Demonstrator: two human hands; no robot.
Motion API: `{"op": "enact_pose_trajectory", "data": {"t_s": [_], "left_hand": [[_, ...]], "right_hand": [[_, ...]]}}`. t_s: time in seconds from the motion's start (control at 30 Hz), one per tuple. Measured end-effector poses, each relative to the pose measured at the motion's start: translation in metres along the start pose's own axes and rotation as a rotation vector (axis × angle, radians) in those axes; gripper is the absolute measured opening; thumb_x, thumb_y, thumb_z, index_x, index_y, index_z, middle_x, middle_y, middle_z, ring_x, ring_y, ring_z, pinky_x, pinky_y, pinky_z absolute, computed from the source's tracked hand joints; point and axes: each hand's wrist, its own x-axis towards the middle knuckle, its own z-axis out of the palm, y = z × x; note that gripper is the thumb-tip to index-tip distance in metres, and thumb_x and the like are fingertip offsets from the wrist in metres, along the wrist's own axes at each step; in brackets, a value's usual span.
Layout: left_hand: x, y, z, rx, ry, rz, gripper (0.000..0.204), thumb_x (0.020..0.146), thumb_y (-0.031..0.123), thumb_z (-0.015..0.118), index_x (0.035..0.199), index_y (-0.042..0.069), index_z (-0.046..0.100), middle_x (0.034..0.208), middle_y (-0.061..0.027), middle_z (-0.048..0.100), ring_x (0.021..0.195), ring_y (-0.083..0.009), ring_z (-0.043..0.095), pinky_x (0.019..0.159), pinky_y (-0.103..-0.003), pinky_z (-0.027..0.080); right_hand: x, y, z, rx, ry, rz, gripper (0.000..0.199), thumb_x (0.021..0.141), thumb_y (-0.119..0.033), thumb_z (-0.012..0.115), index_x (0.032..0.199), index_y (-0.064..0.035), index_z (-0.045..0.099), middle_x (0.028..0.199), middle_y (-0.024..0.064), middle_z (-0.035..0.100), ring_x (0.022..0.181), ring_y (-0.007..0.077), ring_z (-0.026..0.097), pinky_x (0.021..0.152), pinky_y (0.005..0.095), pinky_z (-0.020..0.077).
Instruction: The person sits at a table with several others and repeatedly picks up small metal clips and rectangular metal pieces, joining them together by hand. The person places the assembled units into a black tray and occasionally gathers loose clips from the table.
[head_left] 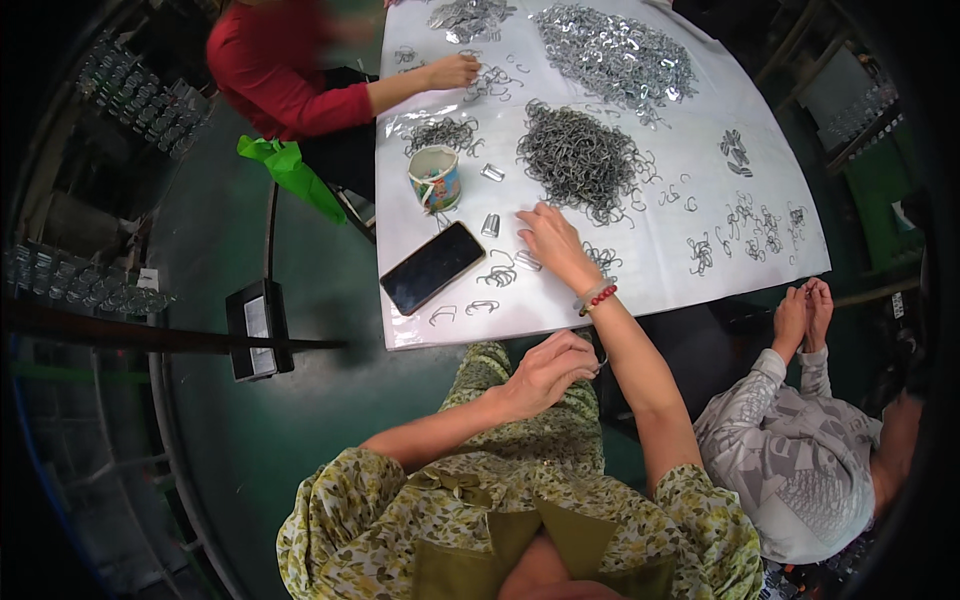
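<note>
My left hand (548, 372) is closed just below the table's near edge. What looks like a thin curved wire hook (600, 362) sticks out at its fingertips. Over the white tabletop reaches my right hand (553, 243), its fingers stretched out and apart, with a beaded bracelet at the wrist. Under and beside it lies a small shiny metal clip (527, 261); a second metal clip (491, 225) is left of the fingertips. Just beyond the hand rises a large heap of dark wire hooks (578, 155). Loose hooks (497, 273) lie nearer the edge.
A black phone (433, 268) and a patterned tub (435, 178) stand on the left. A heap of shiny clips (620, 60) lies at the back. A co-worker in red (290, 80) handles hooks at far left; another in grey (790, 450) sits at right.
</note>
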Motion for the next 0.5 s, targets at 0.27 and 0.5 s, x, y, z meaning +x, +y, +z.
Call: {"op": "enact_pose_trajectory", "data": {"t_s": [0.27, 0.5], "left_hand": [[-0.001, 0.014, -0.007, -0.013, -0.008, -0.010, 0.017, 0.081, -0.009, 0.067, 0.095, -0.004, 0.059, 0.093, -0.0153, 0.060, 0.082, -0.0274, 0.060, 0.070, -0.035, 0.051], [-0.009, 0.005, -0.015, -0.016, -0.023, -0.025, 0.019, 0.079, -0.006, 0.069, 0.095, -0.001, 0.059, 0.093, -0.0126, 0.059, 0.085, -0.0289, 0.059, 0.072, -0.038, 0.050]], "right_hand": [[0.052, -0.006, 0.015, -0.328, -0.207, -0.401, 0.029, 0.083, -0.002, 0.054, 0.108, -0.0106, 0.067, 0.109, 0.0111, 0.053, 0.110, 0.0294, 0.050, 0.087, 0.0416, 0.0449], [0.042, 0.002, -0.004, -0.197, -0.113, -0.293, 0.017, 0.080, -0.003, 0.061, 0.096, -0.0016, 0.067, 0.083, 0.0118, 0.065, 0.086, 0.0290, 0.065, 0.072, 0.0387, 0.0517]]}}
